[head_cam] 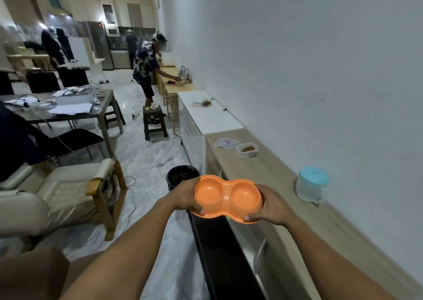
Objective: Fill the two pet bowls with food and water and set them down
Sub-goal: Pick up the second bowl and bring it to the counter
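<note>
Head: double bowl (226, 196) above counter edge (223, 160)

The double bowl (227, 198) is plain orange all over. Right of it, the bench (286, 180) is pale wood grain, and the jug (312, 186) there is cloudy clear with a turquoise top. Beyond the bowl, the tub (247, 150) is clear with brown bits inside, and the loose lid (225, 143) is clear with a pink spot. The bin (182, 177) behind the bowl is black. Left of the bowl, the floor (146, 162) is white marble veined grey, and the armchair (57, 192) is cream with tan wood arms.
</note>
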